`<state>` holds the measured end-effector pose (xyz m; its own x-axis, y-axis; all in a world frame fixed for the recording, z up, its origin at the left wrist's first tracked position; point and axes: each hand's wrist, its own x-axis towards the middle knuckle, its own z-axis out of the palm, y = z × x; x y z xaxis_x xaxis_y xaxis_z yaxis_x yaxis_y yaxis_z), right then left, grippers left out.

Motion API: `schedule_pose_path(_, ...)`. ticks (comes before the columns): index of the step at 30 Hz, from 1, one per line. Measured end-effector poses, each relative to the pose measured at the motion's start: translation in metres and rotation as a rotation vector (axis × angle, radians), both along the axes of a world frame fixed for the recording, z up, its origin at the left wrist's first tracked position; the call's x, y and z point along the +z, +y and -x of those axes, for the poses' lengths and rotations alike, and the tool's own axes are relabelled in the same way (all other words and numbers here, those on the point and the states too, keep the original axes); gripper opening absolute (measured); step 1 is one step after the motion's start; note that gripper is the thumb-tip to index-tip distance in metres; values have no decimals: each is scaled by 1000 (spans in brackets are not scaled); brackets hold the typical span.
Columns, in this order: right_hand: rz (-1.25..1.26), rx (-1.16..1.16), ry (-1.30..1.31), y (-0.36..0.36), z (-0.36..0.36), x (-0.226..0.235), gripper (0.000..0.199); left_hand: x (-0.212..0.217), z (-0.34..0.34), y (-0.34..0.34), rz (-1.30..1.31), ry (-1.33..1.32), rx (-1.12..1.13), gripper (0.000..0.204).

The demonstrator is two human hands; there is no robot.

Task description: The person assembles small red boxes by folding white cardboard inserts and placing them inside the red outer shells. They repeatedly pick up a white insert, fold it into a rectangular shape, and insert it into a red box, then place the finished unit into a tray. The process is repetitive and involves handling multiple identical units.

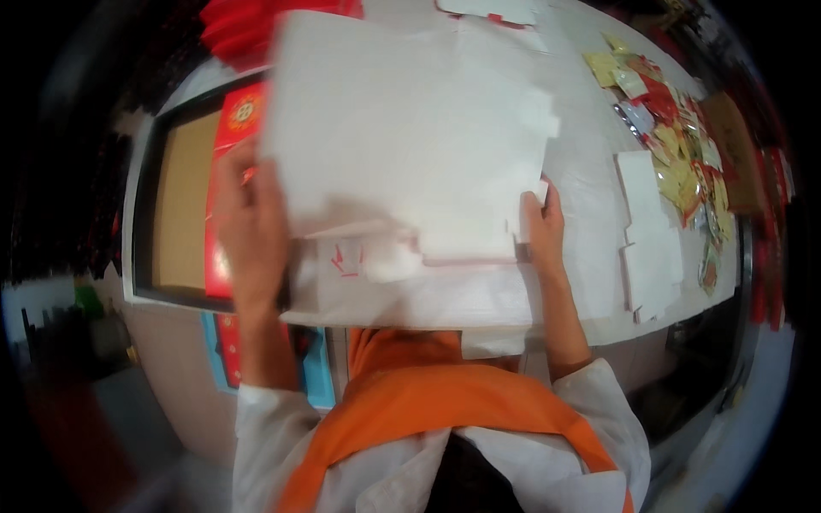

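My left hand (255, 227) pinches the left edge and my right hand (545, 224) the lower right edge of the white card sheet (410, 120), spanning crosswise between and ahead of them, neither nearer.

Blur softens the left hand (254, 218), and how it meets the left edge of the white card sheet (415, 128) cannot be made out. The sheet covers much of the table (590, 286) and hides part of the right hand (545, 227). Near its closest edge, a pale patch (392, 261) is smeared, perhaps a flap. The left hand covers part of the red panel (224, 150). At the far left, the red stack (235, 34) is cut off. The right-hand packets (677, 175) are too small to identify.
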<state>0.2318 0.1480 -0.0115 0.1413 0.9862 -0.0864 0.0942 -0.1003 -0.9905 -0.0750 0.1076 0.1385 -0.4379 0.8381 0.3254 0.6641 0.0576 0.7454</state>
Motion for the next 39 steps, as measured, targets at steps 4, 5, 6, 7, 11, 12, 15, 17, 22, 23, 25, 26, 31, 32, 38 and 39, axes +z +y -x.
schedule_pose_path(4,-14,-13,117,-6,-12,28,41,-19,38,-17,-107,-353,-26,23)
schedule_pose_path(5,-25,18,123,-8,-14,37,40,-30,41,-21,-71,-306,15,27)
schedule_pose_path(6,3,17,84,-8,-17,51,40,-39,38,-26,-33,-347,-32,31)
schedule_pose_path(7,34,22,48,-8,-16,69,40,-47,34,-32,8,-387,-71,35)
schedule_pose_path(11,169,240,31,-2,-33,77,40,-71,29,-49,201,-556,-346,52)
schedule_pose_path(12,178,286,-7,-4,-38,75,40,-75,25,-50,190,-570,-401,55)
schedule_pose_path(15,202,398,-86,-10,-40,67,42,-92,19,-48,245,-565,-513,62)
schedule_pose_path(17,226,428,-90,-17,-38,61,43,-105,22,-35,414,-506,-527,66)
schedule_pose_path(22,116,594,-195,-28,-29,61,46,-72,-9,-2,17,-344,-907,54)
schedule_pose_path(23,79,625,-226,-29,-27,62,47,-65,-11,3,19,-224,-1010,50)
schedule_pose_path(25,155,698,-191,-33,-22,69,48,-59,-25,0,340,-325,-785,32)
schedule_pose_path(26,205,734,-100,-33,-20,75,48,-64,-30,7,391,-265,-704,29)
schedule_pose_path(31,327,916,-93,-23,-32,83,51,-80,-39,16,457,-183,-648,31)
schedule_pose_path(32,346,877,131,-20,-41,55,50,-99,-33,24,470,-120,-657,37)
schedule_pose_path(38,669,776,283,26,9,75,51,-66,-38,17,561,-140,-616,40)
schedule_pose_path(39,631,806,235,28,17,80,51,-66,-37,16,523,-145,-637,39)
